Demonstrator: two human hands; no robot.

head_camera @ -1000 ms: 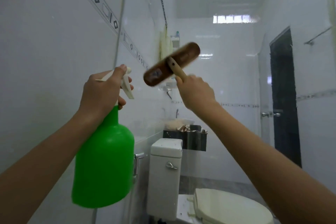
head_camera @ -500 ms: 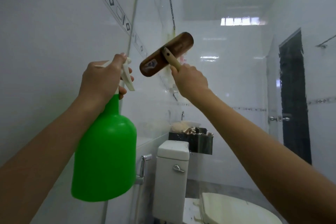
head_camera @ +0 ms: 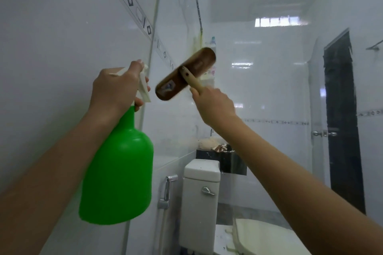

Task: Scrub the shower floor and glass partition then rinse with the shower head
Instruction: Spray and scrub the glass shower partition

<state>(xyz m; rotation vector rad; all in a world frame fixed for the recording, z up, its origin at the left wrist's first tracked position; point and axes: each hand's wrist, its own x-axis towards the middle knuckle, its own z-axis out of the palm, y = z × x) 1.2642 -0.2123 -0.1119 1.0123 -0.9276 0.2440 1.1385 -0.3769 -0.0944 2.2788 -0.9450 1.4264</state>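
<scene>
Now the glass (head_camera: 259,93) stands right in front, and the toilet (head_camera: 200,203) shows through it. The glass's edge runs up and down behind the bottle (head_camera: 118,172).

The brush (head_camera: 185,73) is up high at the glass. I cannot tell if its bristles touch. Its long brown back is tilted, with the low end to the left and the high end to the right. The pale handle (head_camera: 193,82) comes off the middle and runs down and right, into the right hand (head_camera: 213,103). That hand is the one working the brush. Its fingers (head_camera: 194,91) are curled round the handle, and most of them hide behind the back of the hand.

The left hand (head_camera: 116,89) is just left of the brush's low end, near but apart. Its fingers (head_camera: 135,66) wrap the neck of the green bottle, with one on top of the white sprayer and others by the trigger (head_camera: 144,87). The bottle hangs below that hand.

I think the brush must next rub across the glass with its long side flat. The bottle is close, so the brush could bump it.
</scene>
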